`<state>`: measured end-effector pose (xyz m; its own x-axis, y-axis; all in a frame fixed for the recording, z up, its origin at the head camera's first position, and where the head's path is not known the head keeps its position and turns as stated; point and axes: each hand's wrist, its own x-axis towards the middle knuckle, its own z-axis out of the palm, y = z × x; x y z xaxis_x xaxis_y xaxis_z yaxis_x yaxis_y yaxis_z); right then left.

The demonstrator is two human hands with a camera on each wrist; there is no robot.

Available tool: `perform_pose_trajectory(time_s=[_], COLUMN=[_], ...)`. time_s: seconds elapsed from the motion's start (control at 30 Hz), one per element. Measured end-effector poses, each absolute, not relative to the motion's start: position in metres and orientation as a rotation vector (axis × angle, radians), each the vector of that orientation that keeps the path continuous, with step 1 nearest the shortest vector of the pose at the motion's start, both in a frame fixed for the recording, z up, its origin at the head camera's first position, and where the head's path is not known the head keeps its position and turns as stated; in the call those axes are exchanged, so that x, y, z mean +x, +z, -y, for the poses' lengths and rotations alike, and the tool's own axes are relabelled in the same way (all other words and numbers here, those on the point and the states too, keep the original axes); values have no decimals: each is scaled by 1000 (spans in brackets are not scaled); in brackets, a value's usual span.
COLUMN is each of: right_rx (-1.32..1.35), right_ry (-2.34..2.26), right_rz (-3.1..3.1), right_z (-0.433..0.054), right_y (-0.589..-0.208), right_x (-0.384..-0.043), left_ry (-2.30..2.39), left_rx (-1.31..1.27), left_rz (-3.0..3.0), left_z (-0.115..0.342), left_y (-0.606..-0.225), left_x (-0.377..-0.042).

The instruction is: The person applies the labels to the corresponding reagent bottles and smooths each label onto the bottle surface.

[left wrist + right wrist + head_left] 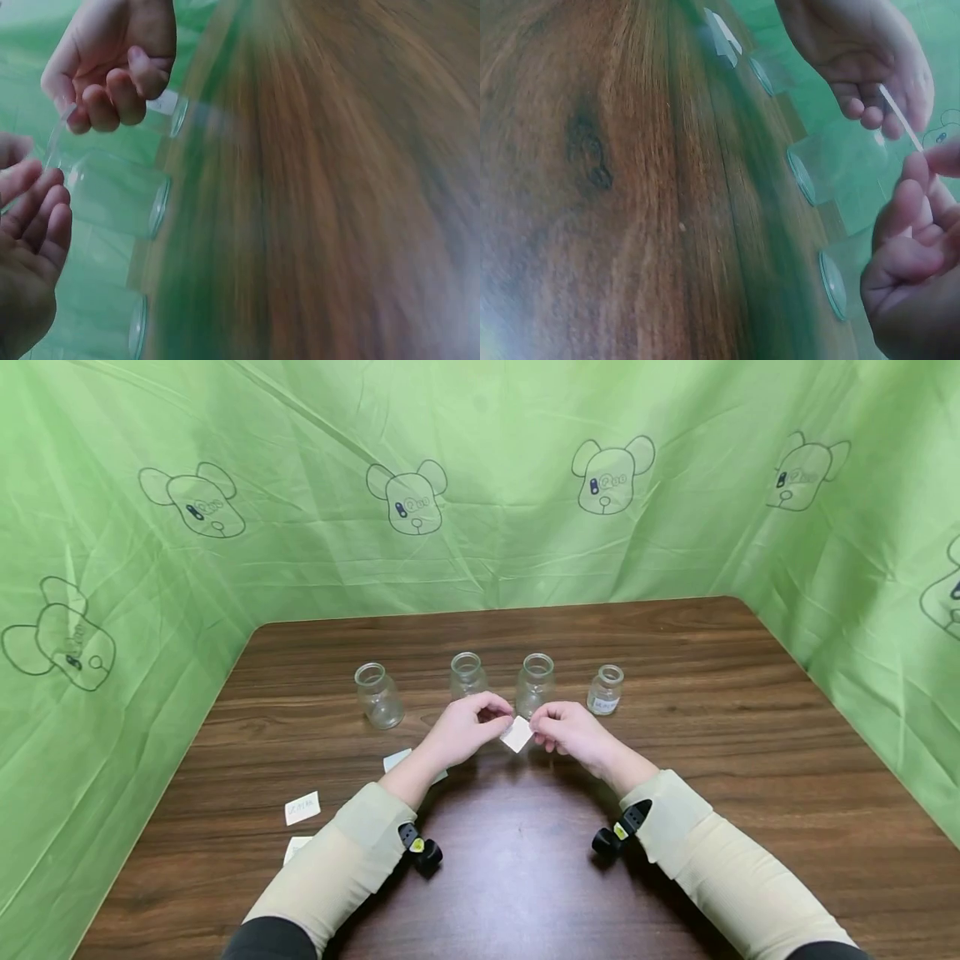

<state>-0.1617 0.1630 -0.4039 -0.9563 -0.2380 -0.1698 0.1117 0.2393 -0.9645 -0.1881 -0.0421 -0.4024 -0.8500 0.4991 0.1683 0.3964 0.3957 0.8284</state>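
A small white label (517, 735) is held up between both hands just in front of a clear glass jar (535, 683). My left hand (471, 727) pinches its left corner between thumb and fingertips. On the opposite corner, the thumb and index finger of my right hand (576, 735) pinch it too, with the other fingers curled below. Both wrist views show the label (901, 118) edge-on, as a thin strip between the hands. Partly behind my left hand stands another open jar (467, 670).
At the left of the row stands a third jar (380, 697). A smaller jar (604, 691) with a written label stands at the right end. White paper pieces lie at left: one with writing (302, 808), one by the sleeve (296, 847), others under the left forearm (397, 759).
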Motion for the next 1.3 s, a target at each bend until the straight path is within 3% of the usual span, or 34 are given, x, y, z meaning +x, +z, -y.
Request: perform_pose_trajectory(time_s=[0.43,0.9,1.3], right_rx=[-100,-47,35], right_ry=[-1775,-1909,-1873], right_rz=[-2238,-2195,-2497], right_z=[-164,-172,-177], right_y=[-406,-419,-424], right_x=[-159,-162,-168], left_ry=[1384,1710,1662], left_rx=[832,585,514], left_rz=[-2485,-2441,-2505], left_z=[27,19,4], left_y=[-405,-418,-429], left_x=[-193,-194,-195])
